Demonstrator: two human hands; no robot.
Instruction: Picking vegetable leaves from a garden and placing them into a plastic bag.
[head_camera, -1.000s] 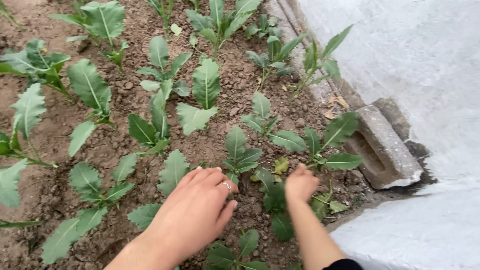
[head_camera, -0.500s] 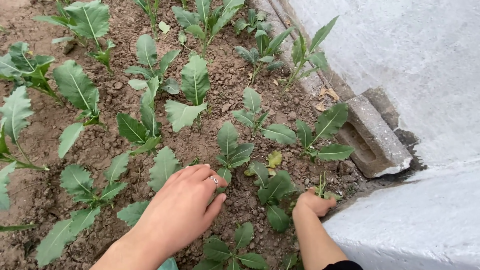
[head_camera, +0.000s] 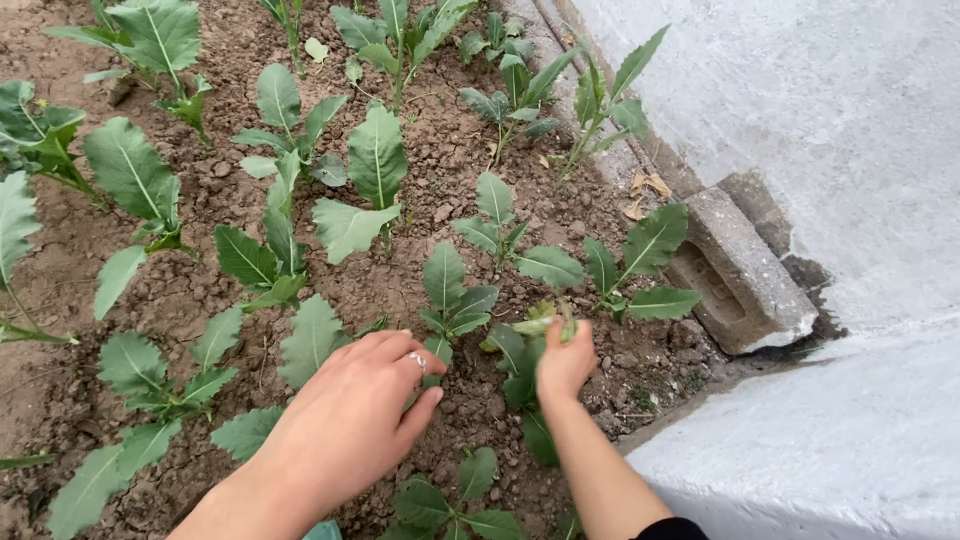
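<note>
Young leafy seedlings grow in rows in brown soil. My left hand (head_camera: 350, 420), with a ring on one finger, lies flat on the soil with its fingers stretched out and nothing in it; its fingertips touch a small seedling (head_camera: 455, 300). My right hand (head_camera: 565, 365) is closed around a pale yellowish leaf (head_camera: 548, 320) that sticks up out of the fist. That hand sits over a dark-leaved seedling (head_camera: 520, 375) near the bed's right edge.
A grey concrete block (head_camera: 740, 275) lies at the right edge of the bed against a whitewashed wall (head_camera: 850, 130). A pale ledge (head_camera: 820, 460) runs along the near right. Dry leaves (head_camera: 640, 195) lie by the wall. More seedlings (head_camera: 375, 165) fill the bed to the left and beyond.
My right hand dipped low toward the soil at the bed's right edge, then came back up and left, now closed on a yellowish leaf. My left hand has barely moved.
</note>
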